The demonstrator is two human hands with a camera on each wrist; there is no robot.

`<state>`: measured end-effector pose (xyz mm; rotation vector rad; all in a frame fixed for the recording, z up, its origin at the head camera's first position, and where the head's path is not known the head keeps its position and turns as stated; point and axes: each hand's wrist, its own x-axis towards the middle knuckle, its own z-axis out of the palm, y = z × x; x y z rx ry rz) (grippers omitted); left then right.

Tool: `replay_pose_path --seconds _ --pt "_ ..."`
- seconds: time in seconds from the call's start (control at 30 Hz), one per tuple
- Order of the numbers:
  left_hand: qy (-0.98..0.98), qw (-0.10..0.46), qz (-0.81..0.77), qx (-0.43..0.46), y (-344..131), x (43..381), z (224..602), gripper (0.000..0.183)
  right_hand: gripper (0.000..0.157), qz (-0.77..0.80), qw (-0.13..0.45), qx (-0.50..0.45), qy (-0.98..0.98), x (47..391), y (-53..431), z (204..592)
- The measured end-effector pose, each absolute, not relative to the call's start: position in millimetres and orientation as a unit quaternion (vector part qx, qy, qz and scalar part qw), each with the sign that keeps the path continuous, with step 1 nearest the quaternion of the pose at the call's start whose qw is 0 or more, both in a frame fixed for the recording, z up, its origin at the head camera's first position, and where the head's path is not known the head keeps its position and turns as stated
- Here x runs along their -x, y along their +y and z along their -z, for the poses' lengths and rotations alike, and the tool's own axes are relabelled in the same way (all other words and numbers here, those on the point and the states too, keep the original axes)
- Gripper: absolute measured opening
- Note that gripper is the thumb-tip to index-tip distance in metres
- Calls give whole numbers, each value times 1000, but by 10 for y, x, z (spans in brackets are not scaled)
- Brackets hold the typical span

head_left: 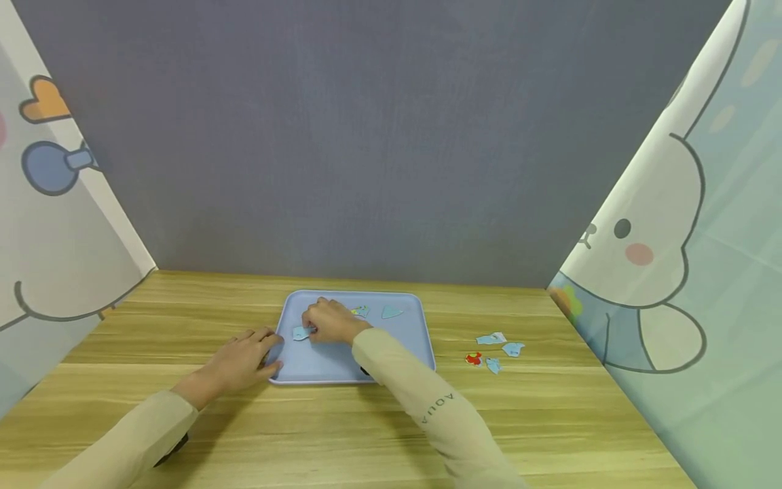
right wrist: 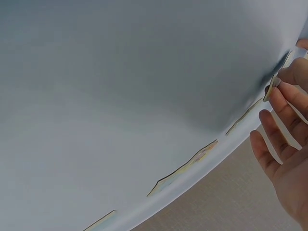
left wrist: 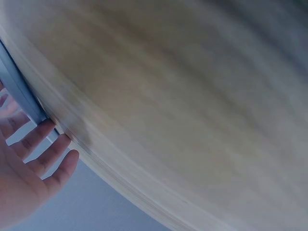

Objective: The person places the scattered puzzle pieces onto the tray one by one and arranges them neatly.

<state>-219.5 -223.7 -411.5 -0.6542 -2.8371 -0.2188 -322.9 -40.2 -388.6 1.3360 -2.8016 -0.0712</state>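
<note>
A person's right hand (head_left: 332,322) pinches a thin picture piece (right wrist: 270,90) at the left side of a blue tray (head_left: 413,333); the left hand (head_left: 240,360), fingers relaxed, touches its rim. Likely light, stiff card, best held by its edges.

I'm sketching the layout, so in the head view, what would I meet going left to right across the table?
Left hand → leftmost blue piece → yellow-marked piece → triangular piece → red piece → rightmost blue piece.
</note>
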Motion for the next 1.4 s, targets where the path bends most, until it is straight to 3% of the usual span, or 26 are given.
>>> replay_pose_path --seconds 1.4 --pt "-963 117 78 229 -2260 2214 4154 46 27 47 39 -419 -906 3181 -352 3887"
